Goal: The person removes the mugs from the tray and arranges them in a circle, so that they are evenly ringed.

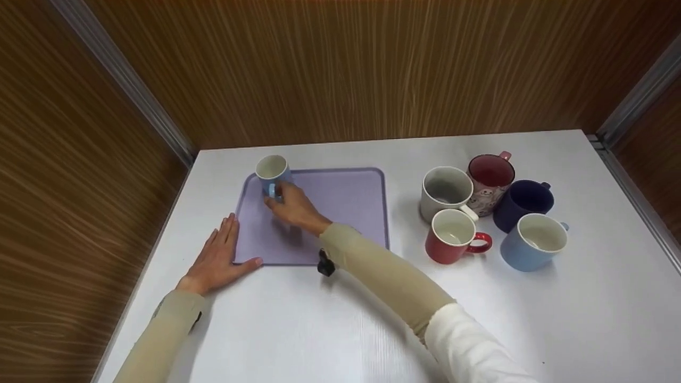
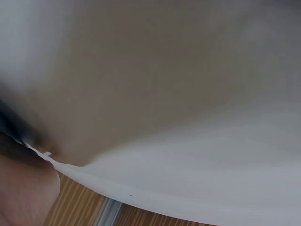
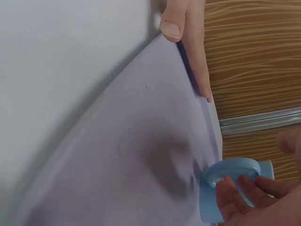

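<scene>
In the head view my right hand (image 1: pixel 295 207) grips the handle of a light blue mug (image 1: pixel 269 182) at the far left corner of a purple tray (image 1: pixel 340 205). The mug is upright. Curled fingers at the mug's handle (image 3: pixel 237 163) show in the right wrist view, though whether the base touches the tray cannot be told. My left hand (image 1: pixel 218 260) lies flat with spread fingers at the tray's near left corner, its thumb along the front edge. The left wrist view shows mostly blurred sleeve and white table.
On the right of the white table (image 1: pixel 298 319) stand a white mug (image 1: pixel 432 206), a patterned mug with red inside (image 1: pixel 485 197), a dark blue mug (image 1: pixel 511 210), a red mug (image 1: pixel 441 249) and another light blue mug (image 1: pixel 521 252). Wood-grain panels (image 1: pixel 340 69) enclose the back and sides.
</scene>
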Tool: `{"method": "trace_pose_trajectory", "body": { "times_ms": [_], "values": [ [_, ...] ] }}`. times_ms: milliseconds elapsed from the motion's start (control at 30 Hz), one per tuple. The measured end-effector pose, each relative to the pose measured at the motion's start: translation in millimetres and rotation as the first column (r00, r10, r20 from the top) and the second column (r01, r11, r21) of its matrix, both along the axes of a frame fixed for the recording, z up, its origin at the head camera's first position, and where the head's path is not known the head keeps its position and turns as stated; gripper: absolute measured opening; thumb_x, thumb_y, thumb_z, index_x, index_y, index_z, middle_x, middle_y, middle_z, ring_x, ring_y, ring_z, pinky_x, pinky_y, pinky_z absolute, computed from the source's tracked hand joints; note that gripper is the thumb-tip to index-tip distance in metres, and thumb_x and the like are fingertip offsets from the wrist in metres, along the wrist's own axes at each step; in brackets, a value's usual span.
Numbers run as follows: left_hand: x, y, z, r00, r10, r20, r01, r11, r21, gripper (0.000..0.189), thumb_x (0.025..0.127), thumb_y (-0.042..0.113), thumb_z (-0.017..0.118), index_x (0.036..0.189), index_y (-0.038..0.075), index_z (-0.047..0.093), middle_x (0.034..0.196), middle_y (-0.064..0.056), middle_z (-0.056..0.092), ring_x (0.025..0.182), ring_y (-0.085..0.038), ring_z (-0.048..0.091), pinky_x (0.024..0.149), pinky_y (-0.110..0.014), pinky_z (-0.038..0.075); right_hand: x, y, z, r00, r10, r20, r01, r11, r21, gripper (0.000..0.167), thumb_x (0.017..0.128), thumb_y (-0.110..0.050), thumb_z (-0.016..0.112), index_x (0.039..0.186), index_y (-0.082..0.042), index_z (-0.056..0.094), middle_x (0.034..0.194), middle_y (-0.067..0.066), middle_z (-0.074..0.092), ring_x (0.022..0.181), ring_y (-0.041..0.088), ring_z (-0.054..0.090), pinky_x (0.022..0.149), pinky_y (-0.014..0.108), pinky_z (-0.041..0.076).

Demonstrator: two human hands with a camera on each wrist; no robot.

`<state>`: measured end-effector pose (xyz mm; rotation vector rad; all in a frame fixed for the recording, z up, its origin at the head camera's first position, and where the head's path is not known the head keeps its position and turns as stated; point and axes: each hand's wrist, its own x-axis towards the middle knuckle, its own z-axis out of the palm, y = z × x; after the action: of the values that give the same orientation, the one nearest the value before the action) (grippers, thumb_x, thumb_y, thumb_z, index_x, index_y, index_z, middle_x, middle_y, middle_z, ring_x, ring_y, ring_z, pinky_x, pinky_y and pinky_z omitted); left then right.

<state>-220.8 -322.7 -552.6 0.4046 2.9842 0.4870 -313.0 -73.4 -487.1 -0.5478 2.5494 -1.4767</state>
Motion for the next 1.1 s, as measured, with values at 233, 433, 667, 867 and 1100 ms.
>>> {"method": "trace_pose_trajectory", "body": {
  "times_ms": [233, 433, 667, 867, 1100],
  "values": [
    [4.5, -3.1, 2.4, 1.000, 0.010, -0.016, -0.010, 1.000, -0.002, 0.123, 0.094, 0.074, 0.063, 0.168, -0.006, 0.007, 0.179, -0.022, 0.002, 0.167, -0.040, 0.003, 0.134, -0.058, 0.009, -3.4, -20, -17.4, 0.994, -0.035, 0.103, 0.039, 0.998, -0.040, 0.034, 0.109, -0.026, 0.059, 0.131, 0.000, 0.064, 0.132, 0.016, 0.070, 0.108, 0.018, 0.061, 0.103, 0.035, 0.054],
    [6.3, -6.1, 1.6, 1.000, 0.016, -0.011, -0.016, 1.000, -0.011, 0.124, 0.093, 0.076, 0.062, 0.169, -0.005, 0.006, 0.180, -0.021, 0.002, 0.167, -0.038, 0.001, 0.135, -0.057, 0.008, -2.0, -29, -21.8, 0.975, -0.021, 0.221, 0.065, 0.979, -0.191, 0.023, 0.112, -0.021, 0.053, 0.118, -0.003, 0.066, 0.107, 0.008, 0.071, 0.092, 0.016, 0.063, 0.082, 0.027, 0.053],
    [7.9, -5.6, -0.3, 1.000, 0.022, 0.010, -0.022, 1.000, -0.007, 0.125, 0.093, 0.077, 0.062, 0.169, -0.004, 0.004, 0.180, -0.020, 0.000, 0.167, -0.038, 0.000, 0.135, -0.058, 0.007, -0.5, -30, -26.2, 0.948, 0.008, 0.319, 0.087, 0.955, -0.284, 0.034, 0.116, -0.024, 0.045, 0.121, 0.005, 0.061, 0.094, 0.012, 0.065, 0.081, 0.022, 0.067, 0.070, 0.032, 0.058],
    [3.2, 0.9, 0.5, 1.000, 0.011, 0.001, -0.011, 1.000, -0.006, 0.126, 0.093, 0.079, 0.060, 0.169, -0.004, 0.004, 0.180, -0.020, 0.000, 0.167, -0.038, 0.000, 0.135, -0.058, 0.008, -2.6, -24, -28.0, 0.951, -0.018, 0.310, 0.109, 0.955, -0.277, 0.032, 0.117, -0.023, 0.043, 0.112, 0.000, 0.064, 0.084, 0.010, 0.063, 0.074, 0.020, 0.062, 0.067, 0.032, 0.056],
    [3.4, 0.9, -0.6, 1.000, 0.006, -0.021, -0.006, 1.000, -0.010, 0.124, 0.094, 0.076, 0.062, 0.168, -0.006, 0.007, 0.179, -0.021, 0.002, 0.167, -0.039, 0.003, 0.135, -0.058, 0.009, -2.6, -23, -28.5, 0.949, -0.007, 0.314, 0.103, 0.952, -0.288, 0.035, 0.118, -0.023, 0.041, 0.106, 0.002, 0.062, 0.075, 0.002, 0.055, 0.068, 0.016, 0.057, 0.064, 0.030, 0.053]
  ]
}}
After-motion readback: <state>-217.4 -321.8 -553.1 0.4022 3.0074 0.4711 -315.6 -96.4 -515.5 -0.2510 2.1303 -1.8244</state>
